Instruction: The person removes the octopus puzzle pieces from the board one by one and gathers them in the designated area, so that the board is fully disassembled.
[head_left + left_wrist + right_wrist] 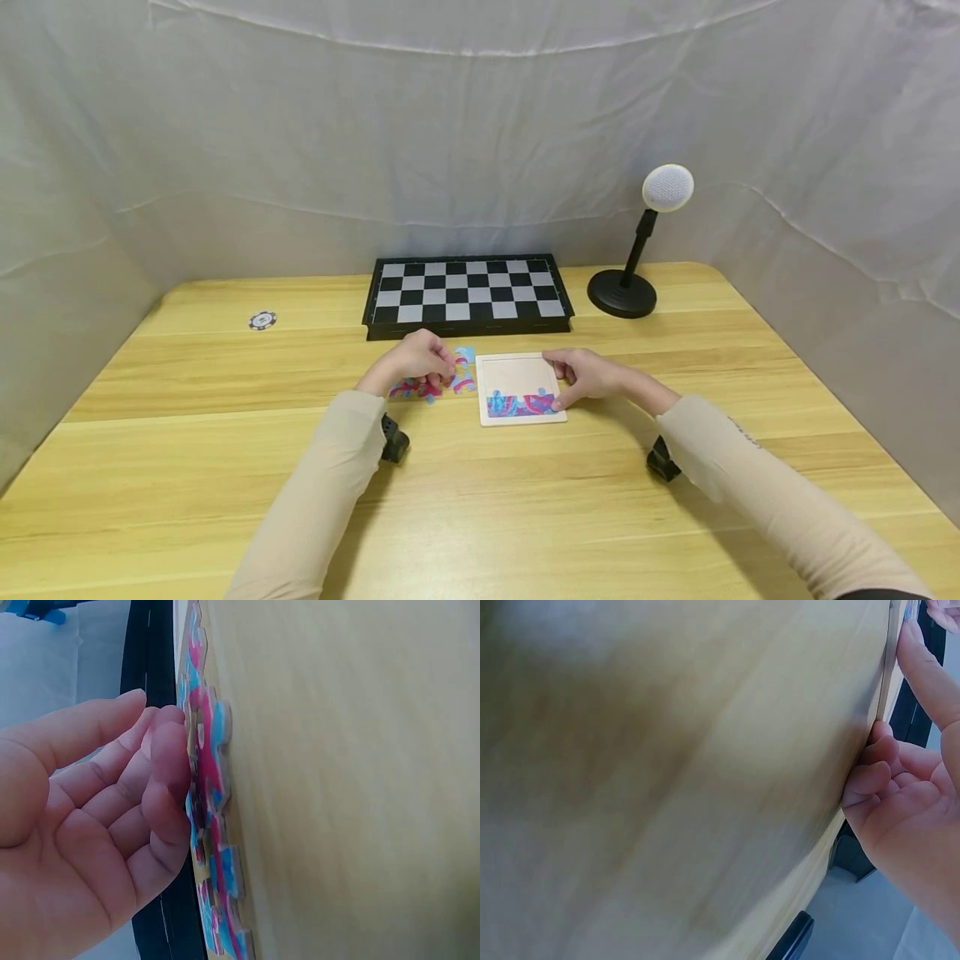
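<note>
Left hand (422, 358), right hand (588, 374), tray (517, 373) between

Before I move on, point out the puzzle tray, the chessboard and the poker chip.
Puzzle tray (517, 375), head view, on its bare floor.
Chessboard (468, 292), head view, middle of the checkered top.
Poker chip (262, 320), head view, centre of its face.

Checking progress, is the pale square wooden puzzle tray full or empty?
The tray is partly full: pink-and-blue jigsaw pieces line its near side; the rest looks bare.
</note>
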`<state>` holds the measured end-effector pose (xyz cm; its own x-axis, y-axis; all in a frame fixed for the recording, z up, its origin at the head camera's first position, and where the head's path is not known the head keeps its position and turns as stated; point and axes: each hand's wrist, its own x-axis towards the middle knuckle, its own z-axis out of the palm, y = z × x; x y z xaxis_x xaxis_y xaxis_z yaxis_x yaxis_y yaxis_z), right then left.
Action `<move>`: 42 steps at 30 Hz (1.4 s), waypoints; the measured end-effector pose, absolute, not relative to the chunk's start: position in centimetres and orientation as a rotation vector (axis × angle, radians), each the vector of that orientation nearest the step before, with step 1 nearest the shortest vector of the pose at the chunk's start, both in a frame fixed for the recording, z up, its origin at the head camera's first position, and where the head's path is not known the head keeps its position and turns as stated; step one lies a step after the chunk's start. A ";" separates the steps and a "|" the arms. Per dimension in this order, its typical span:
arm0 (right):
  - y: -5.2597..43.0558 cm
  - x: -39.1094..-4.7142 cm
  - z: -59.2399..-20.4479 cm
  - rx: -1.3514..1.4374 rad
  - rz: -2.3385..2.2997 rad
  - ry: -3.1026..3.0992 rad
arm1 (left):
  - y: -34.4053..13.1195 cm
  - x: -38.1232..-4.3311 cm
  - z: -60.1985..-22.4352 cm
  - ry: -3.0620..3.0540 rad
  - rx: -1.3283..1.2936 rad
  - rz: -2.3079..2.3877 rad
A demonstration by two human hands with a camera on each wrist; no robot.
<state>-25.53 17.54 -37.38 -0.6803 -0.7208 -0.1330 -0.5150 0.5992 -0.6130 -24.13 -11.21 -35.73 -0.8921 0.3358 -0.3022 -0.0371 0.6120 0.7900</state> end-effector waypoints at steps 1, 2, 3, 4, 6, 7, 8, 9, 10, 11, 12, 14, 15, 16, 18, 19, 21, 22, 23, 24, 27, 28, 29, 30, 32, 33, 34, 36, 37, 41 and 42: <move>17.5 -25.5 -37.4 -0.993 -0.775 2.461 | -11.2 -24.1 -35.7 2.416 0.240 1.201; 17.5 -25.6 -37.4 -0.992 -0.775 2.462 | -11.1 -24.1 -35.7 2.417 0.240 1.208; 17.5 -25.6 -37.4 -0.991 -0.776 2.461 | -11.0 -24.1 -35.7 2.419 0.245 1.213; 17.5 -25.6 -37.5 -0.989 -0.776 2.461 | -10.9 -24.1 -35.6 2.421 0.243 1.220; 17.5 -25.5 -37.5 -0.983 -0.779 2.460 | -10.7 -24.1 -35.6 2.428 0.238 1.224; 17.6 -25.5 -37.5 -0.980 -0.780 2.459 | -10.6 -24.0 -35.6 2.435 0.234 1.222; 17.6 -25.5 -37.4 -0.978 -0.780 2.459 | -10.5 -24.0 -35.6 2.439 0.230 1.222; 17.6 -25.5 -37.4 -0.979 -0.781 2.457 | -10.4 -24.0 -35.6 2.439 0.225 1.225; 17.6 -25.5 -37.4 -0.979 -0.783 2.457 | -10.3 -24.0 -35.6 2.443 0.220 1.226; 17.6 -25.5 -37.4 -0.981 -0.785 2.455 | -10.1 -23.9 -35.6 2.448 0.232 1.224; 17.6 -25.5 -37.4 -0.984 -0.787 2.454 | -10.0 -23.9 -35.6 2.452 0.243 1.223; 17.6 -25.5 -37.3 -0.987 -0.790 2.452 | -9.8 -23.8 -35.7 2.456 0.273 1.223; 17.6 -25.5 -37.3 -0.987 -0.790 2.451 | -9.7 -23.7 -35.7 2.459 0.290 1.221; 17.6 -25.4 -37.3 -0.982 -0.793 2.452 | -9.6 -23.7 -35.7 2.461 0.311 1.215; 17.6 -25.4 -37.3 -0.969 -0.792 2.454 | -9.3 -23.6 -35.9 2.457 0.338 1.212; 17.6 -25.3 -37.3 -0.957 -0.789 2.455 | -9.2 -23.6 -35.9 2.453 0.350 1.212; 17.6 -25.2 -37.2 -0.929 -0.785 2.456 | -9.0 -23.5 -36.0 2.441 0.369 1.217; 17.6 -25.2 -37.2 -0.915 -0.786 2.455 | -9.0 -23.5 -36.0 2.433 0.375 1.221; 17.5 -25.2 -37.2 -0.903 -0.784 2.454 | -8.9 -23.5 -36.0 2.425 0.376 1.224; 17.5 -25.2 -37.2 -0.894 -0.783 2.453 | -8.8 -23.5 -35.9 2.417 0.379 1.224; 17.5 -25.2 -37.1 -0.886 -0.787 2.450 | -8.7 -23.3 -35.7 2.409 0.394 1.201; 17.5 -25.2 -37.1 -0.888 -0.790 2.450 | -8.6 -23.3 -35.6 2.406 0.401 1.189; 17.5 -25.2 -37.1 -0.890 -0.791 2.450 | -8.5 -23.2 -35.4 2.404 0.412 1.175; 17.5 -25.2 -37.1 -0.896 -0.791 2.450 | -8.3 -23.2 -35.4 2.404 0.419 1.157; 17.5 -25.2 -37.1 -0.899 -0.794 2.450 | -8.1 -23.1 -35.2 2.403 0.437 1.125; 17.5 -25.3 -37.1 -0.899 -0.795 2.451 | -8.0 -23.1 -35.2 2.400 0.443 1.109; 17.5 -25.3 -37.1 -0.901 -0.797 2.450 | -7.9 -23.0 -35.1 2.397 0.449 1.093; 17.5 -25.3 -37.1 -0.904 -0.798 2.447 | -7.7 -22.9 -35.0 2.395 0.461 1.058; 17.5 -25.3 -37.1 -0.903 -0.800 2.445 | -7.6 -22.9 -35.0 2.393 0.474 1.046; 17.6 -25.3 -37.2 -0.916 -0.805 2.432 | -7.3 -22.8 -34.9 2.382 0.503 1.007; 17.6 -25.3 -37.2 -0.922 -0.805 2.430 | -7.2 -22.8 -35.0 2.379 0.511 1.002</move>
<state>-25.31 17.58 -37.17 -0.6929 -0.6999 -0.1734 -0.4580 0.6130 -0.6438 -22.78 -7.19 -34.99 -0.8021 0.5148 -0.3027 0.1430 0.6577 0.7396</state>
